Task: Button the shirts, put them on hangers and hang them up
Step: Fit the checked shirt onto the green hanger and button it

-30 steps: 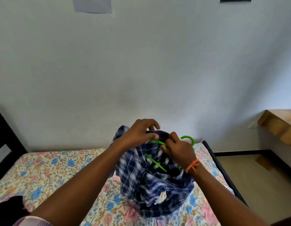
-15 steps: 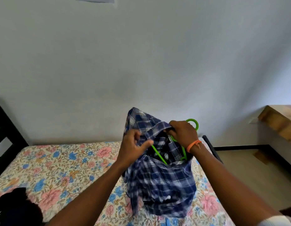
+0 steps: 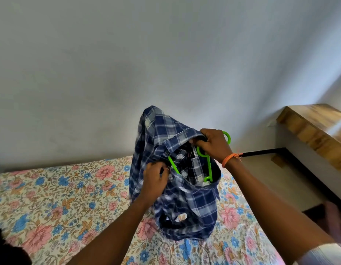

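Observation:
A blue and white plaid shirt (image 3: 186, 203) is held up above the flowered bed (image 3: 70, 188), its lower part bunched and resting on the sheet. A bright green plastic hanger (image 3: 209, 165) sits inside the shirt's neck opening, its hook poking out behind my right hand. My right hand (image 3: 213, 146) grips the hanger's neck together with the collar. Lower and to the left, my left hand (image 3: 156, 178) pinches the shirt's front edge beside one green hanger arm. Most of the hanger is hidden by cloth.
A plain pale wall stands behind the bed. A wooden desk top (image 3: 315, 127) juts in at the right, with bare floor (image 3: 280, 180) between it and the bed's dark frame. A dark garment (image 3: 8, 251) lies at the bed's lower left corner.
The shirt has been lifted higher and opened up around the hanger. My left hand has dropped from the collar to the front edge. My right hand has kept hold near the hook.

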Tool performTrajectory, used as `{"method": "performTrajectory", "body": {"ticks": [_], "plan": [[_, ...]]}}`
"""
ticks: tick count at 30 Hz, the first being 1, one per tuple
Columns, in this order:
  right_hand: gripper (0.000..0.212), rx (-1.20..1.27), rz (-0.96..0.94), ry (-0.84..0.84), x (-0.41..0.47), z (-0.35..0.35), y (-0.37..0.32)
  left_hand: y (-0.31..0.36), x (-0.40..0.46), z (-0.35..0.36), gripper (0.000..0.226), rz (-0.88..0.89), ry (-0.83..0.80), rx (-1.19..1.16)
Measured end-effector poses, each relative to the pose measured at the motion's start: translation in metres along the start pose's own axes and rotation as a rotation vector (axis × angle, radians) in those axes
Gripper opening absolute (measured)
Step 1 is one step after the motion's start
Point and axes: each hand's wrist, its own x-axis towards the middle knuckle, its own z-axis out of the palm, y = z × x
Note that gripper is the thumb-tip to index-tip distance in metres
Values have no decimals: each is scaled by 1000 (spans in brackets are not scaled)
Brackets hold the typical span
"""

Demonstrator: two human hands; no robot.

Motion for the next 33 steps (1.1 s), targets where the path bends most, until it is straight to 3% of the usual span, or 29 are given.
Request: {"method": "performTrajectory", "body": {"ticks": [4, 9, 15, 19, 26, 29, 33], "plan": [[32, -105, 82, -26, 3, -10, 32, -11, -4, 4, 28, -170, -50, -211], [26, -466, 85, -207, 24, -23, 98, -51, -25, 14, 33, -199, -473, -155], [27, -564, -8, -353, 42, 25, 165, -60, -31, 80, 33, -289, -535, -56], [28, -486, -6, -529, 43, 83, 226, -90, -38, 118, 12, -321, -581, 54], [33, -503, -43, -815, 36, 207, 342, -180, -42, 219, 21, -556, -622, 106], [37, -511, -13, -864, 21, 268, 408, -234, -34, 277, 7, -573, -651, 209], [35, -572, 27, -944, -21, 339, 494, -293, -36, 338, 7, -626, -697, 280]]}}
